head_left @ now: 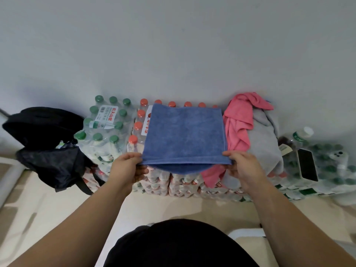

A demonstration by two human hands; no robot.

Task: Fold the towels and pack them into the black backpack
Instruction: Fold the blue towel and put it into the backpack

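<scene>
A blue towel (185, 135) lies folded over on top of shrink-wrapped packs of red-capped bottles (138, 130); a lower layer sags below its near edge. My left hand (129, 166) pinches the near left corner and my right hand (242, 166) pinches the near right corner. To the right, a crumpled pink towel (238, 122) drapes over a grey towel (265, 145). The black backpack (46, 143) sits open at the left, beside the packs.
Green-capped bottle packs (104, 128) stand between the backpack and the blue towel. More green-capped packs at the right carry a white device with a dark screen (308, 164) and a loose bottle (294, 139). A pale wall rises behind; beige floor lies below.
</scene>
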